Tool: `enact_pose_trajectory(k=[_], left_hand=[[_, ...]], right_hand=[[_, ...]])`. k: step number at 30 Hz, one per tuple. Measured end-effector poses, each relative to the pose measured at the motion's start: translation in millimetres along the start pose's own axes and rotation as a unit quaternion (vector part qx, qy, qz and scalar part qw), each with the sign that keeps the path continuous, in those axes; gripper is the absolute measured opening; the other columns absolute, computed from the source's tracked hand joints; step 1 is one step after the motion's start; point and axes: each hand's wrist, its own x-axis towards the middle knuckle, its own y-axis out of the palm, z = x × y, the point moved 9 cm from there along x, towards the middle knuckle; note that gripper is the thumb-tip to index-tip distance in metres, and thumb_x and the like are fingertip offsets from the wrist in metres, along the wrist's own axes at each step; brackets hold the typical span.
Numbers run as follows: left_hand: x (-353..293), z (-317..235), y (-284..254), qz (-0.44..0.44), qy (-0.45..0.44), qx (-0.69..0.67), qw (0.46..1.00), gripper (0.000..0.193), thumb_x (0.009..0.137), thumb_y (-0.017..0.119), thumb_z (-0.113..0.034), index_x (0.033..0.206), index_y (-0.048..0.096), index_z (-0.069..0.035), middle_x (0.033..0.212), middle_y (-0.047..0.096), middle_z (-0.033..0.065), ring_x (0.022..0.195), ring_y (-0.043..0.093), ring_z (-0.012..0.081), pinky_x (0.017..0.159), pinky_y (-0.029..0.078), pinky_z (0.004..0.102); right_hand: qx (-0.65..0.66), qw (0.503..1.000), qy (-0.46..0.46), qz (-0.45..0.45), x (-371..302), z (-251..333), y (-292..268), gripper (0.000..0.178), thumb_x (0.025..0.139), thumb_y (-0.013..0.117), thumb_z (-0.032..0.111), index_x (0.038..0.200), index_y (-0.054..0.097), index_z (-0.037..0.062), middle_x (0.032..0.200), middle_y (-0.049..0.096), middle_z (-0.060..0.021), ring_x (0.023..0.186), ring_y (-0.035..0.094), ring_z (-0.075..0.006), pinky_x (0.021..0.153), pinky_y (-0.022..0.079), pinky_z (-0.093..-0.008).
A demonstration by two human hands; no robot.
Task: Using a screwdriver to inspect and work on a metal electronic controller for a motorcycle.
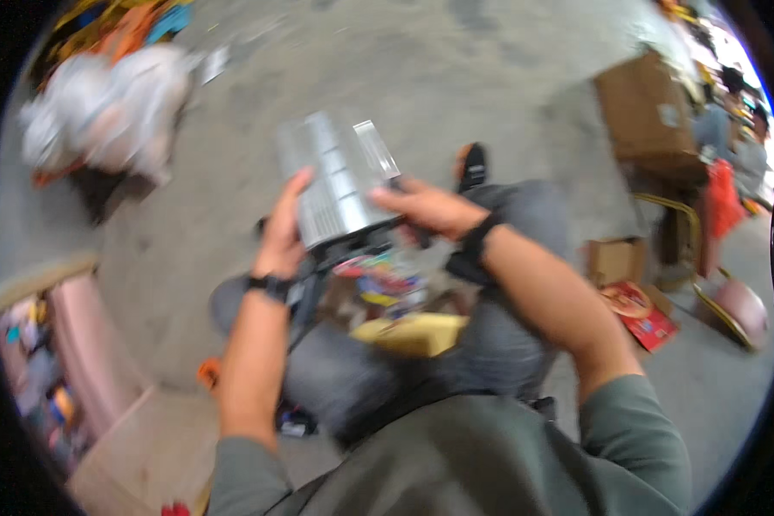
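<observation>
We clamp the unit (340,187) between left hand (282,236) and right hand (434,209) at opposite sides, presumably to support its weight evenly

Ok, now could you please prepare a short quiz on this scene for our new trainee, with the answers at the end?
1. What does the left hand grip?
A) a red ball
B) a silver ribbed object
C) a wooden spoon

2. True or false: the whitish plastic bag lies on the person's right.

3. Fill in the missing word: the big brown carton is on the person's ____ side.

Key:
1. B
2. False: the whitish plastic bag is on the left.
3. right
</observation>
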Motion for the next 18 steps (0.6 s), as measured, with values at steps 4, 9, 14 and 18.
enact_pose_trajectory(k=[4, 9, 14, 18], left_hand=[[17, 25, 9, 0.059, 0.001, -0.052, 0.997, 0.047, 0.096, 0.056, -0.037, 0.126, 0.054, -0.001, 0.117, 0.064, 0.0092, 0.102, 0.063, 0.0192, 0.091, 0.050, 0.0322], [14, 20, -3, 0.017, 0.048, -0.022, 0.998, 0.058, 0.097, 0.049, -0.048, 0.130, 0.051, 0.000, 0.123, 0.062, 0.0137, 0.107, 0.063, 0.0229, 0.095, 0.049, 0.0373], [2, 20, -4, 0.003, 0.024, -0.048, 0.999, 0.073, 0.095, 0.044, -0.059, 0.129, 0.050, 0.006, 0.125, 0.060, 0.0155, 0.113, 0.059, 0.0277, 0.099, 0.045, 0.0406], [-15, 41, 2, 0.045, -0.004, -0.086, 0.995, 0.082, 0.092, 0.041, -0.067, 0.125, 0.050, 0.007, 0.122, 0.061, 0.0172, 0.107, 0.061, 0.0282, 0.096, 0.045, 0.0399]], right_hand=[[0.059, 0.998, -0.003, 0.033, -2, -14, -6, 0.066, 0.088, 0.067, 0.048, 0.132, 0.045, 0.0043, 0.085, 0.054, 0.0004, 0.059, 0.050, -0.0045, 0.050, 0.043, -0.0204], [0.105, 0.994, 0.037, 0.014, 15, -33, -4, 0.053, 0.087, 0.068, 0.047, 0.115, 0.051, 0.0060, 0.078, 0.055, 0.0004, 0.053, 0.049, -0.0057, 0.043, 0.042, -0.0214], [0.173, 0.983, 0.047, -0.027, 18, -39, -10, 0.044, 0.087, 0.069, 0.046, 0.102, 0.052, 0.0085, 0.077, 0.056, -0.0012, 0.052, 0.052, -0.0086, 0.043, 0.047, -0.0239], [0.223, 0.973, 0.021, -0.052, 25, -41, -16, 0.045, 0.085, 0.071, 0.045, 0.099, 0.051, 0.0076, 0.074, 0.053, -0.0023, 0.053, 0.054, -0.0098, 0.043, 0.048, -0.0264]])
